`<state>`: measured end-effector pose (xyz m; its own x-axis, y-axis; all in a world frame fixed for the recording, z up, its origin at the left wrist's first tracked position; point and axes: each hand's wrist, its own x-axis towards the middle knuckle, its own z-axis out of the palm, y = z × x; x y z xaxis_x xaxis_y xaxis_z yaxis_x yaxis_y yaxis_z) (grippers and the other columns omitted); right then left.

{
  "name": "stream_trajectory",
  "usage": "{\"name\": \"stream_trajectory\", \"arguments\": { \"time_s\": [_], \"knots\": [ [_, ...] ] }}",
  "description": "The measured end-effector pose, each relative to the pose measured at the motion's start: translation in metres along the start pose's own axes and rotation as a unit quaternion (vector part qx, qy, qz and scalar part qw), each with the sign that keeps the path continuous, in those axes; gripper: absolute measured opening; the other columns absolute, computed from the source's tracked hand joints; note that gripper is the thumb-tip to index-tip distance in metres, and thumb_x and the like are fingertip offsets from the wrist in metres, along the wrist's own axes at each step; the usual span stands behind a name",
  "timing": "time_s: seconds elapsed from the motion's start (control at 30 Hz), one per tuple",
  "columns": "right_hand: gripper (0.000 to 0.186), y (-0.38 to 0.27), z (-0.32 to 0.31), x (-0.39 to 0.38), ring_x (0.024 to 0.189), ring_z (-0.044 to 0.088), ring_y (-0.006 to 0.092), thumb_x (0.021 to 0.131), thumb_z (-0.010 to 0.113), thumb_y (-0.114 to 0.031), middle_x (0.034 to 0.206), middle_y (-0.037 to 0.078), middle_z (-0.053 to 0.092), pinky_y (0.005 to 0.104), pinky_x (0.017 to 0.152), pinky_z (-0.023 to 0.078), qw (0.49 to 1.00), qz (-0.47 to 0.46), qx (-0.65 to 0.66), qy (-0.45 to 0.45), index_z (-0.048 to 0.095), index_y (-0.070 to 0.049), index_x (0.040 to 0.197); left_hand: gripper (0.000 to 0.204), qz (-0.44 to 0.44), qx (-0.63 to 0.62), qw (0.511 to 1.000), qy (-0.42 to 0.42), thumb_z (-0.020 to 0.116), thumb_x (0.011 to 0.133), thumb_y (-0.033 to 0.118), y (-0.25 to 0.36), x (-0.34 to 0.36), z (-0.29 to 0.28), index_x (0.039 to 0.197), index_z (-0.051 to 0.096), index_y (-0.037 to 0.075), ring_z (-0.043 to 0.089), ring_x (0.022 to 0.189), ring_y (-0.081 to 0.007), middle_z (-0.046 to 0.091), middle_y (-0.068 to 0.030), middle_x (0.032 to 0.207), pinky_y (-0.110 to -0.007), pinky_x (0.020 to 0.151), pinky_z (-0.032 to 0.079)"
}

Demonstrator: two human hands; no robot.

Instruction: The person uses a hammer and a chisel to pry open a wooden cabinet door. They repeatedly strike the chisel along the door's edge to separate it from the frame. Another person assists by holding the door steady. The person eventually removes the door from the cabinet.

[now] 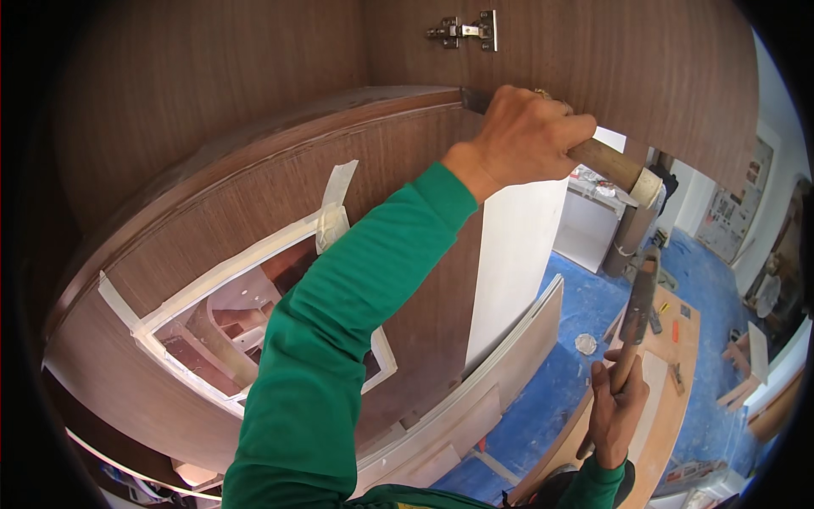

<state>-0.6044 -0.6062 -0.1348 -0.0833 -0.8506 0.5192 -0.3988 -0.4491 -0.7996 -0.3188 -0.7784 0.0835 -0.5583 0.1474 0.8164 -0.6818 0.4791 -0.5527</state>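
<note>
Near the top, my left hand point(524, 136) is closed round a chisel point(605, 163) with a wooden handle and a pale, battered butt end. Its blade touches the right end of the wooden edge strip point(339, 113) on the cabinet, close to the upright brown panel point(644, 76). Lower right, my right hand point(617, 411) grips the wooden handle of a hammer point(640, 301), whose metal head points up. A gap separates the hammer from the chisel's butt.
A metal hinge point(465, 31) is fixed to the panel above. Masking tape point(229, 267) frames an opening in the brown front. Boards point(509, 360) lean below it. Tools lie on a wooden bench point(670, 348), over blue floor sheeting point(543, 424). A white cabinet point(585, 229) stands beyond.
</note>
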Motion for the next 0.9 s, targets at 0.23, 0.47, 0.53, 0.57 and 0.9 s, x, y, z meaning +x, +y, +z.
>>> {"name": "stream_trajectory", "arguments": {
  "time_s": [0.23, 0.47, 0.53, 0.57, 0.9],
  "knots": [
    [0.015, 0.008, 0.053, 0.038, 0.067, 0.052, 0.0123, 0.111, 0.071, -0.013, 0.076, 0.004, 0.059, 0.0298, 0.064, 0.043, 0.976, 0.009, 0.194, 0.1, 0.065, 0.001, 0.108, 0.018, 0.006, -0.01, 1.0, 0.021, 0.081, 0.066, 0.01, 0.001, 0.002, -0.001, 0.076, 0.067, 0.016, 0.062, 0.054, -0.026, 0.06, -0.0031, 0.061, -0.038, 0.05, 0.048],
    [0.02, 0.006, 0.072, 0.062, 0.072, 0.053, 0.0113, 0.113, 0.07, -0.014, 0.082, 0.005, 0.062, 0.0312, 0.065, 0.046, 0.982, -0.044, 0.12, 0.136, 0.06, 0.0, 0.103, 0.019, 0.011, -0.002, 1.0, 0.017, 0.083, 0.066, 0.012, 0.0, -0.001, -0.004, 0.077, 0.068, 0.016, 0.062, 0.054, -0.0262, 0.059, -0.0031, 0.061, -0.039, 0.05, 0.048],
    [0.018, 0.007, 0.073, 0.058, 0.072, 0.054, 0.012, 0.113, 0.07, -0.013, 0.081, 0.007, 0.062, 0.0323, 0.066, 0.047, 0.973, -0.044, 0.174, 0.146, 0.06, -0.001, 0.103, 0.019, 0.005, -0.007, 1.0, 0.014, 0.083, 0.066, 0.012, 0.0, -0.002, -0.004, 0.077, 0.068, 0.016, 0.062, 0.054, -0.0263, 0.059, -0.0031, 0.061, -0.039, 0.05, 0.048],
    [0.018, 0.005, 0.076, 0.055, 0.072, 0.054, 0.0122, 0.113, 0.07, -0.012, 0.08, 0.008, 0.062, 0.0326, 0.066, 0.048, 0.97, -0.044, 0.19, 0.145, 0.06, -0.001, 0.103, 0.019, 0.002, -0.009, 1.0, 0.013, 0.083, 0.067, 0.012, 0.001, -0.002, -0.004, 0.077, 0.068, 0.016, 0.062, 0.054, -0.0264, 0.059, -0.0031, 0.061, -0.039, 0.049, 0.048],
    [0.019, -0.012, 0.061, 0.062, 0.07, 0.055, 0.0136, 0.113, 0.071, -0.013, 0.079, 0.009, 0.063, 0.0321, 0.066, 0.05, 0.97, -0.059, 0.171, 0.162, 0.06, -0.002, 0.103, 0.018, -0.011, -0.025, 0.999, 0.029, 0.081, 0.066, 0.01, -0.002, -0.002, -0.005, 0.076, 0.067, 0.016, 0.062, 0.054, -0.0267, 0.059, -0.0033, 0.061, -0.039, 0.051, 0.048]
  ]
}}
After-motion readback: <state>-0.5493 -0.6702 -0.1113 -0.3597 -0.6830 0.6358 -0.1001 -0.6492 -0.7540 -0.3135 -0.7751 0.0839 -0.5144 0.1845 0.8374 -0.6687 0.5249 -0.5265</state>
